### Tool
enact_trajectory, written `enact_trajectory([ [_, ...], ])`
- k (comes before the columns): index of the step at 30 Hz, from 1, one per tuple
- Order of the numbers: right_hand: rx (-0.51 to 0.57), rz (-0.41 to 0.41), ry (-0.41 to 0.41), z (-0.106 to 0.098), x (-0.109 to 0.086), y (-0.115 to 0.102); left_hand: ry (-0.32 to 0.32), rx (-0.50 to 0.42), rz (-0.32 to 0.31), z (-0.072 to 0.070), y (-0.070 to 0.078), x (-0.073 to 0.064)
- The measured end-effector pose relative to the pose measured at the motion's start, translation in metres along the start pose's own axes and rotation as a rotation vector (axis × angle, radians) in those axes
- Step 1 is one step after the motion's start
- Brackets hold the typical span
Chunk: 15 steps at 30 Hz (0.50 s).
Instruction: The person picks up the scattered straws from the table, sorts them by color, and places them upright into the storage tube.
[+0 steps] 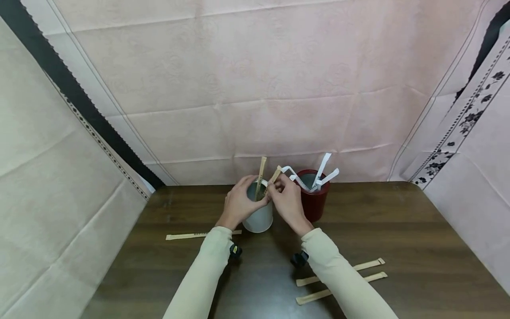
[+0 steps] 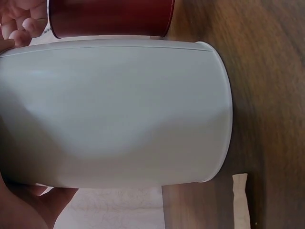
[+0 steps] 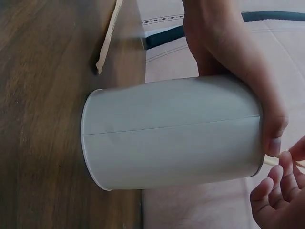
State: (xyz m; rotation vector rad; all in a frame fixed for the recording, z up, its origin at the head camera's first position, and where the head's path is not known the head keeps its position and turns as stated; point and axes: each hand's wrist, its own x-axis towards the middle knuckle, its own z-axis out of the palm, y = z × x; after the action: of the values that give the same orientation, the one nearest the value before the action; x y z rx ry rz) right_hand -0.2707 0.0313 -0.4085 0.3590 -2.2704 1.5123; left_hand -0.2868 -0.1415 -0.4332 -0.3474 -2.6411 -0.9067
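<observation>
The left hand (image 1: 241,203) grips a pale grey can (image 1: 259,220) near its rim, fingers behind and thumb along the front edge. Standing on the table, the can holds one upright narrow brown paper packet (image 1: 260,173). The right hand (image 1: 288,204) pinches a second brown packet (image 1: 276,174), which slants over the can's right rim with its lower end inside. In the right wrist view, the left thumb (image 3: 274,138) lies at the can's mouth, right beside the right fingertips (image 3: 286,164). The can's wall (image 2: 119,109) fills much of the left wrist view.
A dark red can (image 1: 313,206) stands just right of the grey one, holding several bent white strips (image 1: 323,164). One brown packet (image 1: 185,236) lies left, partly under the left arm. Two more packets (image 1: 368,264) lie under the right forearm. A cloth wall (image 1: 255,110) rises behind the table.
</observation>
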Motion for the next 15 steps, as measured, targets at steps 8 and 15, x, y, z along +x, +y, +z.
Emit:
enact_trajectory([
  [8, -0.066, 0.085, -0.039, 0.0, 0.001, 0.002, 0.003, -0.017, 0.0, 0.0, 0.0, 0.0],
  [15, -0.132, 0.123, -0.195, -0.034, -0.02, -0.006, -0.011, -0.019, -0.004, 0.0, -0.002, 0.0],
])
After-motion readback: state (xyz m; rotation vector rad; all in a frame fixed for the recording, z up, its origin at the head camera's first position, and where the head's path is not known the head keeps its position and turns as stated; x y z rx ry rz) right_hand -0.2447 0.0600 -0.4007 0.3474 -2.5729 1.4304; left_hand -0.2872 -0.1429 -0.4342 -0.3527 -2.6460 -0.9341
